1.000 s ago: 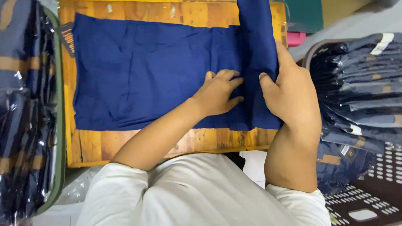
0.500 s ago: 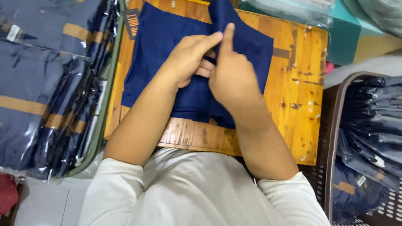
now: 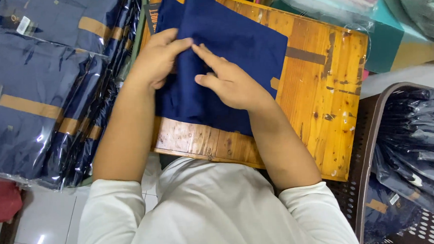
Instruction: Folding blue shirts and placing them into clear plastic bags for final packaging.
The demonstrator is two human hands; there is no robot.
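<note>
Both hands press flat on a folded navy-blue cloth garment (image 3: 224,63), neither one closed around it: the left hand (image 3: 158,58) lies palm down with its fingers curled loosely over a raised fold near the garment's left edge, thumb stretched toward the middle, while the right hand (image 3: 230,82) rests open on the cloth just beside it, its index finger pointing up and left so that its tip nearly meets the left thumb. The garment lies on a worn, varnished wooden board (image 3: 323,98) with dark stains and strips of brown tape, covering the board's left half and leaving the right half bare; the cloth's upper edge runs out of the top of the view. Bare forearms reach in from below, out of the short sleeves of a white shirt (image 3: 206,215) that fills the lower middle of the view. To the left of the board, a stack of dark-blue garments sealed in clear plastic bags (image 3: 40,95) lies in overlapping layers, each with a tan band showing through the film. To the right, a dark brown perforated plastic basket (image 3: 369,144) holds more bagged dark-blue garments (image 3: 417,132) stacked on edge. Beyond the board's far right corner sits a teal box (image 3: 389,36) with clear plastic bags on it. White floor tiles (image 3: 41,227) show at the lower left.
</note>
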